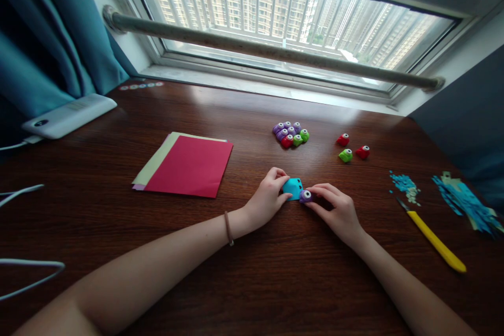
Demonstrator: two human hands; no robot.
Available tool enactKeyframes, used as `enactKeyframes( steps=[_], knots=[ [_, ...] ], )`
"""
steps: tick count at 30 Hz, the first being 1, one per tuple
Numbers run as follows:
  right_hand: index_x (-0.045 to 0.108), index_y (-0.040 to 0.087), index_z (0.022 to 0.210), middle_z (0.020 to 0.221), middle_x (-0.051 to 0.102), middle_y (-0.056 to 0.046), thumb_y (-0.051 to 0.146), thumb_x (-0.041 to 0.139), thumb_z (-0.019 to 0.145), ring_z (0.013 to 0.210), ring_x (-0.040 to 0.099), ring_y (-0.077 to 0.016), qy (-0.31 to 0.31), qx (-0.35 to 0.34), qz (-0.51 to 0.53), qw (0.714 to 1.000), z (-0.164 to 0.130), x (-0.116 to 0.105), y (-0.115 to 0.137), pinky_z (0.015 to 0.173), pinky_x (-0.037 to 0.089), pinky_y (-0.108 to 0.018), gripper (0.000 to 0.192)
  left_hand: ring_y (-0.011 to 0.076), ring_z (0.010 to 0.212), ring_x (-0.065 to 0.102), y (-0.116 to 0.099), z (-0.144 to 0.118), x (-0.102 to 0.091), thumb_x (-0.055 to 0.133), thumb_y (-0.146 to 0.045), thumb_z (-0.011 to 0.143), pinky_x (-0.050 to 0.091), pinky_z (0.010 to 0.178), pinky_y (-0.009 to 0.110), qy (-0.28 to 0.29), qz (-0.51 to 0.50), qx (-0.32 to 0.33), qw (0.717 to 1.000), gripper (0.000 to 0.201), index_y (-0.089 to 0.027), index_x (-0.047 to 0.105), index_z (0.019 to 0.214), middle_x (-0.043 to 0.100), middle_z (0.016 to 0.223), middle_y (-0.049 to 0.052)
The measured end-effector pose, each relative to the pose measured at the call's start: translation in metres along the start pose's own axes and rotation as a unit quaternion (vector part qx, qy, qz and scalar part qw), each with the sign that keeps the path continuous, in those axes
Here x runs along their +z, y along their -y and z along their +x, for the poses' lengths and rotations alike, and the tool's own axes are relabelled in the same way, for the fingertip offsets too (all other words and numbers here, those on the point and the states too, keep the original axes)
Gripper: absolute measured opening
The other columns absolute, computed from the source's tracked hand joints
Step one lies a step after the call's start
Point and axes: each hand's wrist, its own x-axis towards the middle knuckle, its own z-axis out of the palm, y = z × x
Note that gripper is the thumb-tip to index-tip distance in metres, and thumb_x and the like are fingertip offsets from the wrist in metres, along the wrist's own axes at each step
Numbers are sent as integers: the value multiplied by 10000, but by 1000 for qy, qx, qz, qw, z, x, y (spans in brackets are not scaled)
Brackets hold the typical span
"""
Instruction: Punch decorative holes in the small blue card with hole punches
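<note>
Head view of a dark wooden desk [275, 283] below a window. The left hand [268, 194] pinches one edge of a small piece of turquoise paper [292, 187] between thumb and fingertips, holding it just above or on the desk surface (which of the two cannot be told). The right hand [334, 210] closes its thumb and forefinger on a small purple craft punch [305, 196], which sits over the near right corner of the paper, so that the two hands almost meet at the centre of the desk.

Left of the hands lies a stack of coloured paper sheets [189, 165], red on top. Beyond the hands sits a tight cluster of punches [291, 134], purple, red and green; three more punches [350, 148] stand apart to its right. Near the right edge lie punched turquoise bits [405, 185], a yellow craft knife [433, 239] with its tip toward them, and a heap of turquoise paper offcuts [466, 202]. A white power bank [69, 114] rests at far left, with white cables [23, 273] trailing off the edge.

Points of risk, as judged: the paper is small and held at one edge only, so it may slip or skew in the punch slot and the shape fall partly off the sheet; uneven pressure could tear it; a fingertip close to the slot could be nipped.
</note>
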Motion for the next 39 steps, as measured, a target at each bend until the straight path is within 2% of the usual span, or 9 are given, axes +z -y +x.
enactKeyframes(
  steps=[7,13,17,22,27,34,37,39],
  knots=[
    [620,234,965,936,593,-35,271,596,798,854,570,-182,-12,5,-4,1000,0,0,1,784,483,-325,172,192,912,502,3,0,1,623,-81,728,446,838,321,5,-16,-14,1000,218,-164,583,925,460,998,59],
    [612,222,946,910,583,-30,260,624,776,781,561,-165,-27,18,-11,999,0,0,0,717,488,-298,174,139,765,519,-1,-1,-1,627,-124,737,466,748,291,5,-43,-30,999,197,-158,580,926,467,1004,48],
    [607,210,938,882,577,-29,262,644,761,742,550,-159,-40,27,-23,999,0,0,0,686,480,-294,188,143,746,511,-2,0,-3,625,-146,736,455,647,261,-13,-59,-51,997,105,-153,551,811,494,903,30],
    [610,209,938,870,574,-33,265,640,765,737,552,-164,-48,37,-26,998,-1,0,3,679,482,-299,184,140,704,505,-3,2,-5,623,-194,739,446,598,244,-53,-107,-94,988,133,-158,500,704,492,774,7],
    [612,208,933,880,577,-34,255,631,772,743,565,-160,-55,44,-19,997,-2,2,5,695,498,-299,169,132,671,490,-3,3,-6,588,-218,767,414,591,237,-44,-110,-90,989,132,-156,514,677,504,727,3],
    [576,188,914,913,579,-56,300,616,781,818,595,-186,-77,112,113,984,-3,8,5,766,530,-330,178,120,617,468,3,4,-2,572,-295,781,388,576,232,-46,-223,-124,966,212,-158,464,661,490,667,-16],
    [562,180,884,882,587,-62,329,628,767,821,602,-196,-89,147,172,970,-4,11,1,779,530,-349,200,122,623,470,-4,2,-2,563,-290,788,383,576,230,-43,-212,-123,968,197,-159,473,672,499,675,-13],
    [557,178,929,912,593,-67,331,637,760,840,605,-196,-96,156,200,963,-4,11,-1,786,528,-347,241,120,620,465,-9,0,-3,553,-271,795,377,578,229,-50,-186,-119,974,176,-158,485,679,507,681,-11]
  ],
)
